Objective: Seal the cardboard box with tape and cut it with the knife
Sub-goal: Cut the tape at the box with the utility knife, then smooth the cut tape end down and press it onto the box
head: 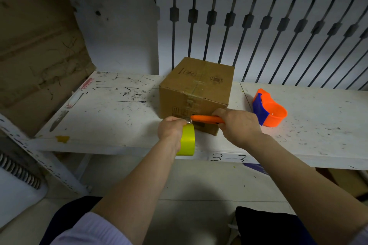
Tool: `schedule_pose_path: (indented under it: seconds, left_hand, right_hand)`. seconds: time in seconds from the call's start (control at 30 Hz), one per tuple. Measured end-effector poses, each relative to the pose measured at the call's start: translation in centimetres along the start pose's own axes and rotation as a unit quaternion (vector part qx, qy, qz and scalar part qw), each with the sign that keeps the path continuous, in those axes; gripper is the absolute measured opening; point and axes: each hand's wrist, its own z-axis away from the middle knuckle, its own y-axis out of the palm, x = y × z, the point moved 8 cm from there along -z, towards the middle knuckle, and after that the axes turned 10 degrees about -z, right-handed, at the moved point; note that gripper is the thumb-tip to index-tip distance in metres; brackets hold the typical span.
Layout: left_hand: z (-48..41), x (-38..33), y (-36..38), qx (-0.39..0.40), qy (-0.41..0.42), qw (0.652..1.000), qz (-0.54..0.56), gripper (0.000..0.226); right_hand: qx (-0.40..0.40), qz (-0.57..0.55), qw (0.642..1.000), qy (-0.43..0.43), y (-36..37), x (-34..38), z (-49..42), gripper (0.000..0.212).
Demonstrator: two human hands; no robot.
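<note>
A closed brown cardboard box (196,89) stands on the white shelf board (111,113), with clear tape running over its top seam and down its near face. My left hand (171,130) grips a yellow-green tape roll (187,139) just in front of the box's lower near edge. My right hand (237,125) holds an orange utility knife (207,119), pointing left. Its short blade tip sits at the strip of tape stretched between roll and box, right beside my left thumb.
An orange and blue tape dispenser (268,110) lies on the shelf to the right of the box. A large worn cardboard sheet (37,49) leans at the left. A white slatted panel (258,32) rises behind. The shelf's front edge is marked "3-3" (229,158).
</note>
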Motion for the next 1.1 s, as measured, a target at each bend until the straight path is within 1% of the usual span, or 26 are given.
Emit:
schedule_pose_path:
  seconds: [0.17, 0.27, 0.37, 0.47, 0.6, 0.7, 0.77, 0.8, 0.83, 0.87, 0.9, 0.97, 1.0, 1.03, 1.1]
  left_hand:
    - [-0.3, 0.1, -0.4, 0.013, 0.001, 1.000, 0.021, 0.022]
    - [-0.4, 0.2, -1.0, 0.016, 0.002, 0.999, 0.028, 0.021]
    - [-0.5, 0.2, -1.4, 0.045, 0.009, 0.998, 0.040, 0.019]
    - [-0.6, 0.1, -1.4, 0.079, 0.026, 0.995, 0.056, 0.018]
    - [-0.7, 0.1, -1.6, 0.096, 0.043, 0.993, 0.062, 0.018]
    - [-0.7, 0.3, -1.5, 0.108, 0.049, 0.991, 0.058, 0.019]
    - [-0.6, 0.5, -1.4, 0.110, 0.049, 0.991, 0.055, 0.019]
    - [-0.6, 0.6, -1.3, 0.109, 0.049, 0.991, 0.052, 0.020]
    - [-0.4, 0.7, -1.2, 0.109, 0.050, 0.992, 0.051, 0.020]
    - [-0.2, 0.7, -1.0, 0.109, 0.053, 0.991, 0.051, 0.021]
    - [0.0, 0.7, -0.7, 0.111, 0.057, 0.991, 0.052, 0.022]
    - [0.6, 0.6, 0.0, 0.122, 0.068, 0.989, 0.045, 0.022]
    - [0.9, 0.5, 0.5, 0.129, 0.073, 0.988, 0.036, 0.022]
    - [1.3, 0.5, 0.9, 0.136, 0.076, 0.988, 0.025, 0.022]
    - [2.0, 0.7, 1.8, 0.148, 0.073, 0.986, 0.011, 0.022]
  right_hand:
    - [0.006, 0.002, 1.000, 0.010, 0.4, -1.4, -0.5, 0.027]
    - [0.017, -0.021, 1.000, 0.007, 2.2, -1.4, -0.6, 0.028]
    - [0.026, -0.063, 0.998, 0.004, 5.2, -0.5, -0.7, 0.034]
    - [0.045, -0.073, 0.996, 0.004, 8.3, 0.8, -1.2, 0.043]
    - [0.021, -0.067, 0.998, -0.001, 9.8, 1.6, -1.8, 0.048]
    - [0.027, -0.073, 0.997, 0.001, 10.3, 1.5, -2.0, 0.048]
    - [0.004, -0.086, 0.996, -0.008, 9.8, 1.5, -2.0, 0.041]
    - [-0.029, -0.114, 0.993, -0.007, 9.1, 1.6, -1.9, 0.035]
    - [-0.066, -0.174, 0.983, 0.008, 8.3, 1.5, -1.6, 0.030]
    - [-0.092, -0.264, 0.959, 0.041, 7.4, 1.3, -1.4, 0.027]
    - [-0.096, -0.372, 0.920, 0.082, 7.0, 1.0, -1.1, 0.025]
    - [-0.048, -0.571, 0.808, 0.138, 7.1, 1.4, -0.6, 0.016]
    - [-0.031, -0.613, 0.777, 0.143, 6.9, 1.7, -0.3, 0.012]
    - [-0.024, -0.620, 0.771, 0.140, 6.6, 1.6, 0.1, 0.014]
    - [-0.028, -0.604, 0.784, 0.137, 6.0, 1.0, 0.9, 0.020]
